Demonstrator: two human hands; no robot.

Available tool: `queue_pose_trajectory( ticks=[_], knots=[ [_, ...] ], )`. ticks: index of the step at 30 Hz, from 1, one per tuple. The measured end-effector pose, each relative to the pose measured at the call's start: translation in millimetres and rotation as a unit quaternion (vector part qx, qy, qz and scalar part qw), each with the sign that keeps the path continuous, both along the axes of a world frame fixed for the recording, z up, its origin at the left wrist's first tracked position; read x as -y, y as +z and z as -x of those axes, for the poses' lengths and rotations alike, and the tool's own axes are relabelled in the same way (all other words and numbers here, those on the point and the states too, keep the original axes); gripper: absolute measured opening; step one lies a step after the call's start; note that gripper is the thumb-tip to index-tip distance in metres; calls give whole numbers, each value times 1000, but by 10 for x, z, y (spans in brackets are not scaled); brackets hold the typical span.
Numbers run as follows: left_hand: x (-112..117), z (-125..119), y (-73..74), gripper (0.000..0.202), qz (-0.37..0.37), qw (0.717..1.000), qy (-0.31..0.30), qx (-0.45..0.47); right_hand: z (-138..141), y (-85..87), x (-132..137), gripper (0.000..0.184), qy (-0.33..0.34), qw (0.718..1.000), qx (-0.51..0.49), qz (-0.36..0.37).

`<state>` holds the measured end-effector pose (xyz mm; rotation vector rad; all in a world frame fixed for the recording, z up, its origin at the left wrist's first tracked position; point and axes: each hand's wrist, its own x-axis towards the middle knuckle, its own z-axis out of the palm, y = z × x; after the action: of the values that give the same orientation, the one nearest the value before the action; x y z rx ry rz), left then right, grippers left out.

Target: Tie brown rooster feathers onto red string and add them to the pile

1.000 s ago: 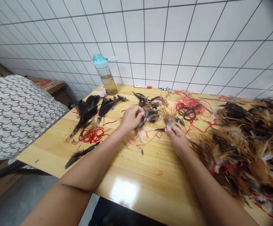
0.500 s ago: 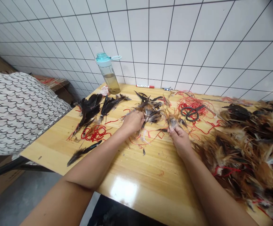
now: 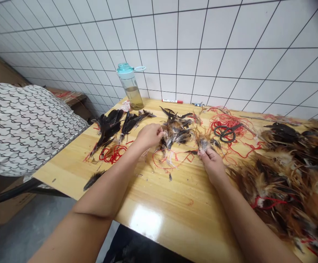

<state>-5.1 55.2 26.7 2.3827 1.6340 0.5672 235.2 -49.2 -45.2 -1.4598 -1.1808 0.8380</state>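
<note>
The right hand (image 3: 213,166) pinches a small tuft of brown feathers (image 3: 203,144) between thumb and fingers, near the middle of the wooden table (image 3: 159,197). The left hand (image 3: 149,136) has its fingers (image 3: 159,132) curled together just beside a loose clump of feathers (image 3: 175,132); I cannot tell whether they grip anything. Red string (image 3: 170,165) loops beneath the clump. As things lie, dark feathers (image 3: 108,128) sit apart at ten o'clock, while a far larger brown heap (image 3: 285,182) fills three o'clock, tangled with more string. Scissors (image 3: 224,133) rest on a red tangle at two o'clock, and a water bottle (image 3: 128,86) stands at twelve, against the tiled wall (image 3: 230,62).
</note>
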Motion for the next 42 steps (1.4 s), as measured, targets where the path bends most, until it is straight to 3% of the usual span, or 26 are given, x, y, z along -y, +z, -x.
queue_pose_trajectory(
  ticks=[6,11,16,21,25,28,32,35,42],
  knots=[
    [27,-60,-112,12,-64,998,10,1,1,-4,-13,39,6,1000,13,-4],
    [-42,-38,-259,34,-80,994,-68,-28,6,4,-13,38,16,1000,10,-15],
    [-109,13,-325,25,-89,990,-98,-40,-7,-21,-7,38,17,999,30,-14],
    [-109,11,-258,16,-108,990,-84,44,-9,-39,-9,38,20,999,39,-14],
    [-61,-49,-182,5,-53,979,-52,189,-5,-39,-9,36,19,999,36,-12],
    [-19,-122,-156,8,29,943,-45,327,1,-26,-7,36,20,999,35,-15],
    [65,-249,-131,21,173,855,-57,486,7,-3,0,33,22,998,50,-23],
    [178,-367,-116,26,261,800,-80,534,16,3,4,31,24,998,56,-21],
    [501,-634,-174,28,375,770,-120,502,47,-8,1,26,28,997,69,-36]
  ],
)
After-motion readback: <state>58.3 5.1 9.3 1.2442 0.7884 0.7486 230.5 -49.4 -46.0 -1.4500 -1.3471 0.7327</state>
